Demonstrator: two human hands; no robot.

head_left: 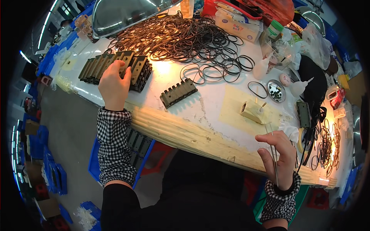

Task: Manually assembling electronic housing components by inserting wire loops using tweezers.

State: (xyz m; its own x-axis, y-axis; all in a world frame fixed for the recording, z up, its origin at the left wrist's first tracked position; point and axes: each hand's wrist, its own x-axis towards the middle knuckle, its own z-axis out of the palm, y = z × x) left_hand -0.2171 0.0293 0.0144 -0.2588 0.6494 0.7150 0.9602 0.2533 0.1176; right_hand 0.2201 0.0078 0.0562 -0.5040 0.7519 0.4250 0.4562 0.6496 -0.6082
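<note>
At the left of the bench, my left hand [113, 87] has its thumb and curled fingers on one olive-green notched plastic block in a tight row of such blocks [92, 69]. Part of that block is hidden behind the fingers. A single notched block [178, 93] lies apart, to the right of the row. Over the front edge, my right hand [283, 154] holds metal tweezers [274, 159], tips pointing away from me. Just beyond the tips is a small pale block [252, 111] with thin pegs, on a yellowish sheet [231, 104].
A heap of dark rubber rings [181, 38] spreads over the back. A round metal dish [276, 91] with small dark pieces is at right, near a white squeeze bottle [300, 87]. Under the bench edge stands a blue crate [94, 163] of dark parts. A metal lamp shade [127, 17] hangs at the back left.
</note>
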